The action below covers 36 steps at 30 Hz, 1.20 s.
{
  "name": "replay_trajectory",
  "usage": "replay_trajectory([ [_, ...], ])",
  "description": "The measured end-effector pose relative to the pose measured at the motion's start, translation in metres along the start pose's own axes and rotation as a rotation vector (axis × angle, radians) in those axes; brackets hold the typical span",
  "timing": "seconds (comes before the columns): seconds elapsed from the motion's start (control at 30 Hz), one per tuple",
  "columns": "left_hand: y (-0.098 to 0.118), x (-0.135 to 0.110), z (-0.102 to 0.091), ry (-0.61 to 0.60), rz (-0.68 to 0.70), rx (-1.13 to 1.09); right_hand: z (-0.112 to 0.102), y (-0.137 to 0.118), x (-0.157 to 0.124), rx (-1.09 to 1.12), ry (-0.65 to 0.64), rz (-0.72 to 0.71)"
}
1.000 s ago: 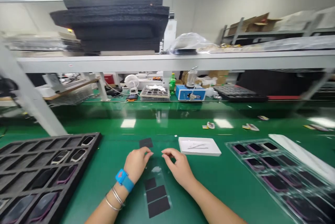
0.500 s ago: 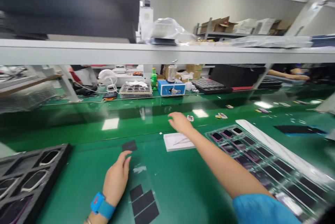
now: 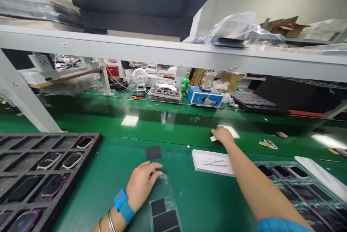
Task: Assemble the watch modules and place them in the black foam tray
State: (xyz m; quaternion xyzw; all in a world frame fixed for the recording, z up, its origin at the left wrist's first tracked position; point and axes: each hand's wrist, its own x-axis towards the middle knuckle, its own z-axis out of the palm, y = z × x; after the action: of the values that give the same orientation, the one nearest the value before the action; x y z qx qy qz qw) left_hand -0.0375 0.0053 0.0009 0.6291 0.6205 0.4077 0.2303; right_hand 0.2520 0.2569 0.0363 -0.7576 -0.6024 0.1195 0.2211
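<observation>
My left hand (image 3: 143,180), with a blue strap on its wrist, hovers over the green mat at the top end of a clear film strip (image 3: 169,192). Thumb and index finger are apart, with nothing visible between them. Below lie black rectangular pieces (image 3: 165,220) on the strip; beyond the fingertips is a separate dark rectangle (image 3: 153,152). Reaching forward, my right hand (image 3: 224,136) has its fingers closed on a small part with a yellow-and-white tab (image 3: 213,138) on the glossy green surface. The rest of that part is hidden under the hand.
Left stands a black foam tray (image 3: 84,167) with rounded watch-like cases. Tweezers (image 3: 215,164) lie in a shallow white box (image 3: 199,168). A clear tray (image 3: 287,185) of screens is on the right. More small parts (image 3: 269,144) lie beyond it. A shelf beam (image 3: 151,49) crosses above.
The view has swung left, showing more of the foam tray. My right hand has come down onto the small part near it. My left hand has moved from the dark rectangle to the film strip.
</observation>
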Motion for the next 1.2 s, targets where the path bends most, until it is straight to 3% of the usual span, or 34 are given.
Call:
replay_trajectory([
  [0.1, 0.003, -0.002, -0.002, -0.001, 0.019, 0.029, -0.006, -0.031, -0.023, 0.142, 0.068, -0.170],
  [0.23, 0.008, -0.008, -0.004, 0.080, 0.106, -0.038, -0.006, -0.069, -0.098, 0.359, 0.039, -0.410],
  [0.37, 0.014, -0.012, -0.003, 0.051, 0.126, -0.254, 0.005, -0.080, -0.194, 0.779, -0.199, -0.644],
  [0.5, 0.016, -0.013, 0.001, -0.154, 0.008, -0.576, 0.017, -0.069, -0.253, 0.854, -0.359, -0.645],
  [0.67, 0.015, -0.013, 0.004, -0.297, -0.145, -0.876, 0.023, -0.054, -0.259, 0.919, -0.341, -0.538],
  [0.83, 0.016, -0.015, -0.004, -0.302, -0.255, -1.140, 0.014, -0.050, -0.254, 0.903, -0.247, -0.740],
  [0.93, 0.016, -0.015, -0.008, -0.289, -0.261, -1.174, 0.010, -0.052, -0.258, 0.839, -0.252, -0.826],
  [1.2, 0.016, -0.015, -0.008, -0.264, -0.214, -1.062, 0.015, -0.053, -0.265, 0.820, -0.254, -0.819],
])
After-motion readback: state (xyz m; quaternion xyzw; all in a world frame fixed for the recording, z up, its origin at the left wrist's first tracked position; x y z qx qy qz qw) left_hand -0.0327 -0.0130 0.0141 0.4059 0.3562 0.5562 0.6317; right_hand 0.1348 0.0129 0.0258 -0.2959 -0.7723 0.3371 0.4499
